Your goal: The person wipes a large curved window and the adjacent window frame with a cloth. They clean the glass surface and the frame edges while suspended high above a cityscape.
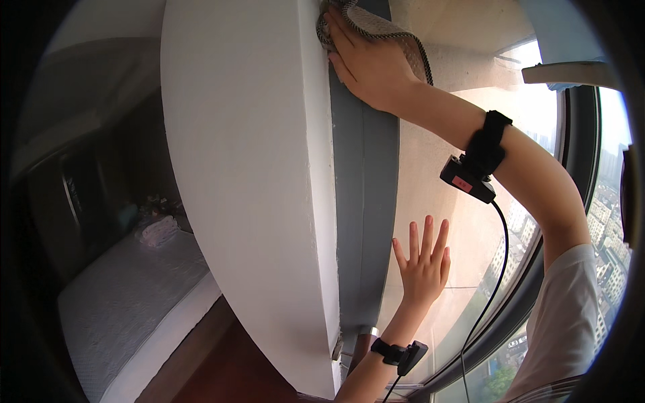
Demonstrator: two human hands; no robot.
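Observation:
At the top of the view, my right hand (375,70) holds a light, textured cloth (385,27) with a black-and-white corded edge. Its fingers press the cloth to the upper part of the grey window frame (363,151), beside the white wall edge; part of the cloth is hidden behind the hand. Lower down, my left hand (423,269) has its fingers spread, with nothing held, and appears to rest on the window glass (463,226). A strap with a small black device sits on each forearm, each with a cable.
A white wall (242,176) stands left of the frame. Beyond it is a bed (136,282) with folded pink fabric (159,231) on it. Curved dark window framing (519,289) runs along the right, with buildings outside. A light-coloured bar (569,74) juts in at upper right.

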